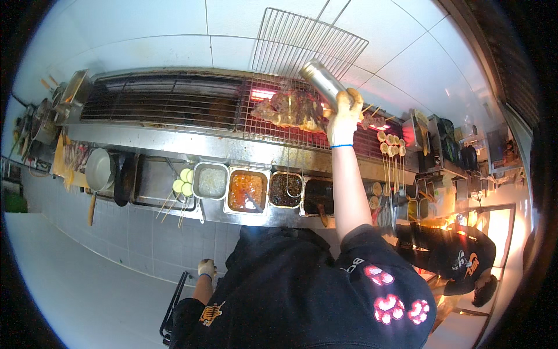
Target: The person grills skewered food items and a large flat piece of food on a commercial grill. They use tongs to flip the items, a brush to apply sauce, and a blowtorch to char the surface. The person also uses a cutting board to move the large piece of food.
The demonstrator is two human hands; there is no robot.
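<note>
My right hand [344,120], in a pale work glove with a blue cuff, grips a metal shaker canister [323,83]. The canister is tilted over the grill, its capped end up and to the left. Below and left of it, a large browned piece of meat [292,111] lies in a wire grilling rack [270,131] above glowing red heat. Part of the meat is hidden behind the hand and canister. My left hand [207,267], also gloved, hangs low by my side away from the counter, fingers curled in, with nothing visible in it.
Skewered round slices [392,144] and meat skewers [372,121] sit at the grill's right. Sauce pans [246,192], green-slice skewers [183,182] and a saucepan [100,170] line the counter [174,150]. A co-worker [449,253] bends at the right. A black metal frame [174,301] stands near my left hand.
</note>
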